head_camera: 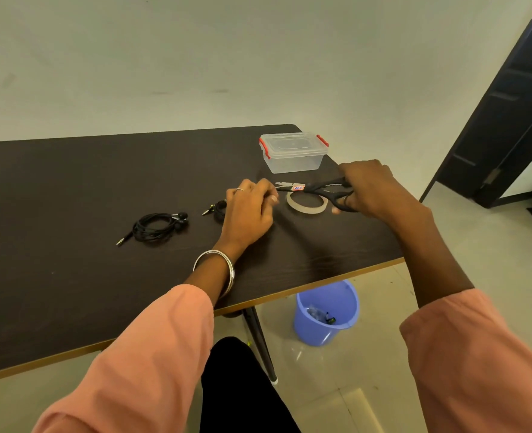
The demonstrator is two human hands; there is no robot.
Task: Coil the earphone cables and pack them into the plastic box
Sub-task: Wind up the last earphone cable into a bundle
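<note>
Progress of the coiling-and-packing task, with the plastic box (293,153) as the reference. The plastic box stands at the far edge of the dark desk (71,214), lid on, red clips at its ends, and seemingly nothing inside. Well to the left of the box and nearer the person, one coiled earphone cable (155,227) lies finished on the desk, plug pointing outward. A second earphone cable (216,210), closer to the box, is mostly hidden behind the left hand (250,210); only its plug and a dark loop show. The left hand is closed, fingertips pinched together; what they pinch is too small to tell, possibly a strip of tape. The right hand (369,187), just in front of the box, is closed through the handles of black scissors (317,190), whose blades point at the left fingertips. A tape roll (305,205) lies below the scissors. Judged state: coiling done or nearly done, securing in hand; opening the box and packing both coils remain.
</note>
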